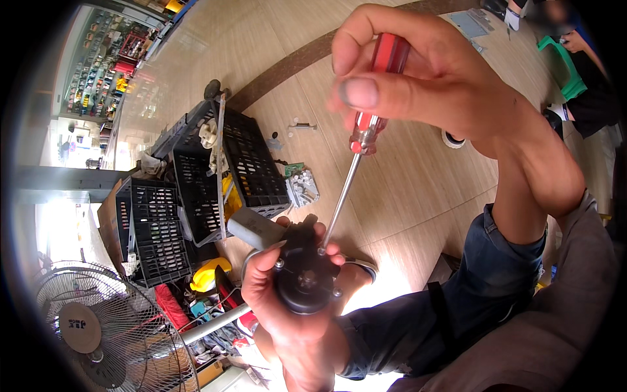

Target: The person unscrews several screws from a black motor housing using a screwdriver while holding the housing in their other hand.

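Observation:
My left hand (pixel 297 336) is wrapped around a small gear motor (pixel 305 268), a round black housing with a grey cylinder (pixel 253 228) sticking out to the left. Silver screws (pixel 336 293) sit around the housing's edge. Above it, my right hand (pixel 450 98) grips the red handle of a screwdriver (pixel 341 196) between thumb and fingers. The steel shaft slants down, and its tip meets a screw at the housing's upper right edge, close to my left fingertips. My palm hides the housing's underside.
Black plastic crates (pixel 245 163) stand at the left on the tiled floor (pixel 418 189). A standing fan (pixel 85 326) is at the lower left, beside a yellow helmet-like thing (pixel 210 274). A tray of small white parts (pixel 302 187) lies ahead. Another person sits near a green stool (pixel 565 68).

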The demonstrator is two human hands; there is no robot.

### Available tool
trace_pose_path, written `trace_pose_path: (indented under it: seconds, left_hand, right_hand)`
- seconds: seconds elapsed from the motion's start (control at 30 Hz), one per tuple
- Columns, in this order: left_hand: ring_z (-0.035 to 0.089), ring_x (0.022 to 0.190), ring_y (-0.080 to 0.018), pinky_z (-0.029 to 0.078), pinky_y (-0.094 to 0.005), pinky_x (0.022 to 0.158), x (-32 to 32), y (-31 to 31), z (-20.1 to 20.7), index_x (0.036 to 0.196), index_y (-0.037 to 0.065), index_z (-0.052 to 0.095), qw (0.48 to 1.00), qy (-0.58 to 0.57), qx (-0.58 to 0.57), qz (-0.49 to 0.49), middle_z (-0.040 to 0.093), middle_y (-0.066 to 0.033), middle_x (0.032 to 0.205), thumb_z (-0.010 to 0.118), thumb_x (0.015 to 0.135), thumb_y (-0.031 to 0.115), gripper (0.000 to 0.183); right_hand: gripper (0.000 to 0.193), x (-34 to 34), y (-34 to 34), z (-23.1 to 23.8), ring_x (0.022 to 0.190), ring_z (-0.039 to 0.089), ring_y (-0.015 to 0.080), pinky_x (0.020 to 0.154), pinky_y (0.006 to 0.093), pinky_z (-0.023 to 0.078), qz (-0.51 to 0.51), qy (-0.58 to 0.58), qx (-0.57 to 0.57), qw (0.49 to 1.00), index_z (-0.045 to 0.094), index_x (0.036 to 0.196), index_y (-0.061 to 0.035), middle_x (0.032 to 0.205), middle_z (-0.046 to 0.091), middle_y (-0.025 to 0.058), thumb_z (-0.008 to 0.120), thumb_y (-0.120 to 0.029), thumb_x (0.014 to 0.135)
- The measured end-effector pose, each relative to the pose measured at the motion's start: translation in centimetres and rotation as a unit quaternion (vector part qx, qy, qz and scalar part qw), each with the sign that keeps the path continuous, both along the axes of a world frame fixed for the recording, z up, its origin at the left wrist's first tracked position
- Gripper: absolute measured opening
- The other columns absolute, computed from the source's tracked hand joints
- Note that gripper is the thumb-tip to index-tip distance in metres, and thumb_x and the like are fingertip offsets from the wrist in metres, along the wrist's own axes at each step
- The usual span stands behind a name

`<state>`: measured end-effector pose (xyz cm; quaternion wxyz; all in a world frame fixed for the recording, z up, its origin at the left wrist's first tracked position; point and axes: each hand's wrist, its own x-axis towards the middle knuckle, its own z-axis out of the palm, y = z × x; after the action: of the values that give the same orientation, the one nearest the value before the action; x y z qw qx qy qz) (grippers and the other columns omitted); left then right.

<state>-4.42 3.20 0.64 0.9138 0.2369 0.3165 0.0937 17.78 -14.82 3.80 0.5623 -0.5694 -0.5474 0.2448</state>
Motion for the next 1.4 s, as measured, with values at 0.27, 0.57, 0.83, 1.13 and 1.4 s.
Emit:
trace_pose_path:
  seconds: [0.27,0.57,0.83,1.13,1.4]
  left_hand:
    - [0.065,0.087,-0.0394,0.056,-0.0496,0.077,0.0,0.0,0.1,0.125,0.005,0.059,1.000,0.000,0.014,-0.005,0.064,-0.0284,0.110,0.057,0.089,0.023,0.040]
    - [0.065,0.088,-0.0382,0.055,-0.0488,0.079,0.1,0.1,-0.1,0.125,0.005,0.060,1.000,-0.003,0.015,-0.023,0.064,-0.0282,0.113,0.057,0.089,0.025,0.042]
    - [0.065,0.088,-0.0383,0.055,-0.0489,0.079,-0.3,0.4,-0.1,0.125,0.005,0.060,1.000,0.002,0.012,-0.012,0.065,-0.0274,0.114,0.058,0.089,0.025,0.042]
    - [0.064,0.089,-0.0379,0.054,-0.0486,0.079,0.0,0.1,-0.2,0.125,0.005,0.060,1.000,-0.001,0.011,-0.023,0.064,-0.0285,0.114,0.058,0.088,0.025,0.042]
    - [0.065,0.090,-0.0388,0.055,-0.0481,0.078,0.0,0.0,-0.1,0.125,0.005,0.061,0.999,-0.001,-0.004,-0.044,0.062,-0.0302,0.114,0.056,0.093,0.032,0.042]
  right_hand:
    - [0.036,1.7,-1.8,0.2,0.103,0.066,0.0146,0.093,0.0318,0.052,-0.009,0.005,-0.025,1.000,0.051,0.124,0.0001,0.116,0.066,0.0117,0.069,-0.013,0.095]
    - [0.035,-2.0,-0.6,3.3,0.094,0.065,0.0097,0.084,0.0270,0.052,-0.183,0.231,-0.102,0.950,0.053,0.121,-0.0013,0.101,0.068,0.0063,0.072,-0.015,0.095]
    - [0.037,-2.6,0.0,1.6,0.101,0.065,0.0128,0.092,0.0311,0.052,-0.082,0.123,-0.007,0.989,0.050,0.123,-0.0021,0.109,0.068,0.0095,0.071,-0.014,0.095]
    - [0.027,-0.1,-1.6,0.7,0.078,0.070,0.0130,0.066,0.0261,0.055,-0.093,0.019,-0.042,0.995,0.056,0.108,-0.0013,0.087,0.072,0.0084,0.069,-0.023,0.097]
    - [0.023,-0.1,-1.3,0.9,0.069,0.071,0.0133,0.059,0.0252,0.057,-0.133,0.140,-0.001,0.981,0.056,0.106,-0.0002,0.082,0.070,0.0089,0.066,-0.020,0.099]
